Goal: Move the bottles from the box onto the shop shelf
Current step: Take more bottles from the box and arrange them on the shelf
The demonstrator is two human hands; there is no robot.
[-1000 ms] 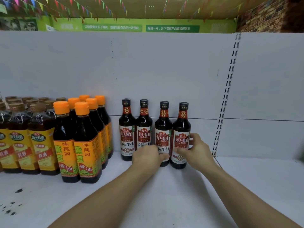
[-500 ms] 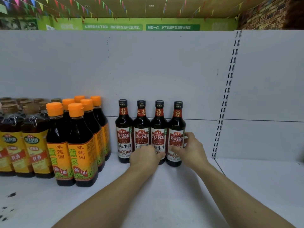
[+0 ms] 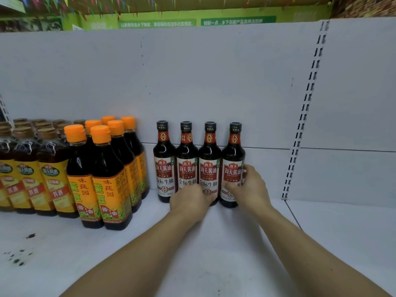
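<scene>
Four dark soy sauce bottles with red-and-white labels stand side by side at the back of the white shelf (image 3: 214,243). My right hand (image 3: 249,188) wraps round the lower body of the rightmost bottle (image 3: 233,159). My left hand (image 3: 189,200) is curled low in front of the second bottle (image 3: 186,159), and its fingertips hold the base of the third bottle (image 3: 209,159). The leftmost bottle (image 3: 164,159) stands untouched. No box is in view.
Orange-capped soy bottles (image 3: 100,174) stand in a block just left of the row, with yellow-labelled cooking wine bottles (image 3: 25,168) beyond them. Behind is the white back panel (image 3: 214,82). A slotted upright (image 3: 300,136) splits the shelf, with bare shelf to its right. Dark stains (image 3: 19,256) mark the front left.
The two right-hand bottles have slid back and left under my hands, closing into an even row with the other two against the back panel.
</scene>
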